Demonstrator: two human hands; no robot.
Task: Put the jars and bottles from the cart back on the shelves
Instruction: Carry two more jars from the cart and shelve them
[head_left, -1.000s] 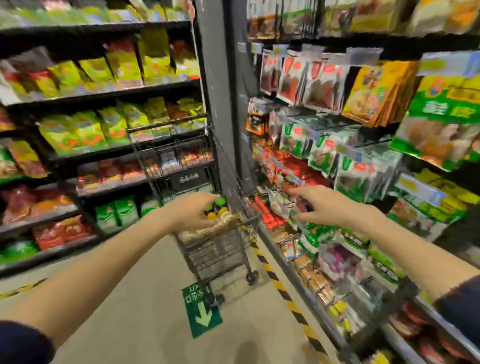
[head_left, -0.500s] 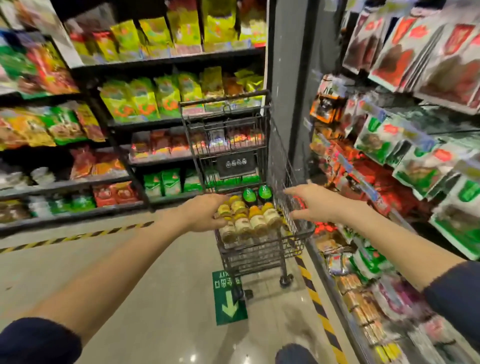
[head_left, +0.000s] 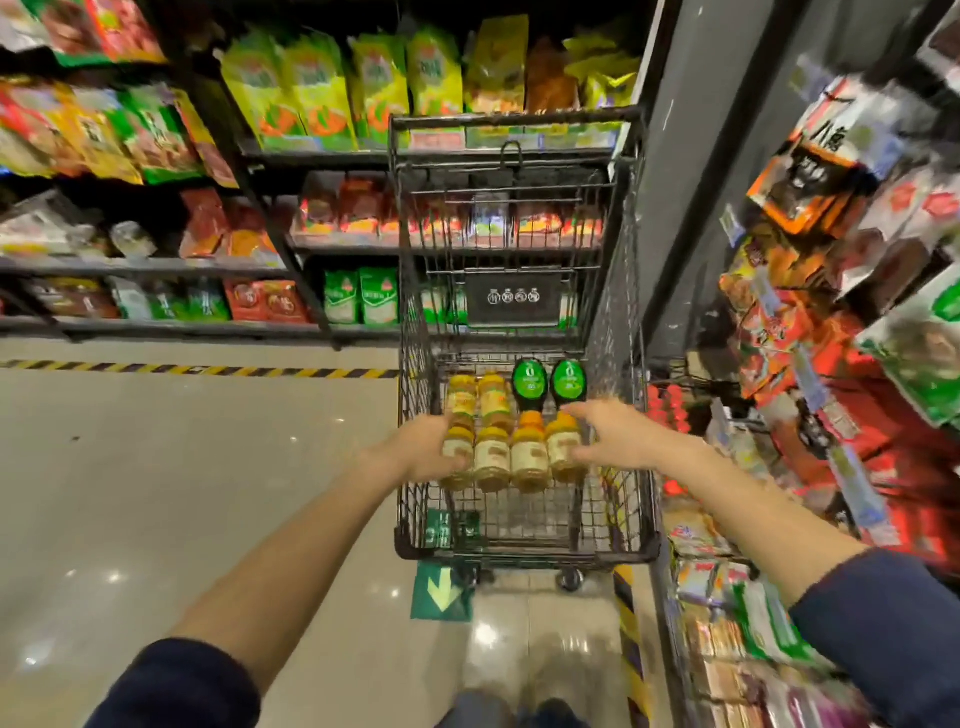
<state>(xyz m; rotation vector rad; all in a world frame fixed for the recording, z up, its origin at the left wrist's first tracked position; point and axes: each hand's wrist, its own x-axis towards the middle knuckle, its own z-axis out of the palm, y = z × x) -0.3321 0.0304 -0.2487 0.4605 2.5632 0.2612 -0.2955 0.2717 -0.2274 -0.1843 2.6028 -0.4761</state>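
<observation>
A black wire cart (head_left: 524, 556) stands in the aisle in front of me. Inside it are several yellow-lidded jars (head_left: 529, 457) in two rows, with two dark bottles with green caps (head_left: 529, 382) behind them. My left hand (head_left: 415, 452) grips the leftmost front jar (head_left: 457, 480), with the thumb across its label. My right hand (head_left: 618, 436) is round the rightmost front jar (head_left: 563, 441); its fingers reach over the far side and its thumb lies on the near side. The view is a little blurred.
Shelves of bagged goods (head_left: 311, 249) run along the left and behind the cart. Hanging packets fill the rack (head_left: 831, 364) close on my right. A grey pillar (head_left: 691, 182) rises beside the cart. Striped floor tape (head_left: 208, 370) and a green arrow sticker (head_left: 441, 592) mark the floor.
I have come up to the cart and now look down into it. Both hands moved from the cart's sides onto the outer jars of the front row.
</observation>
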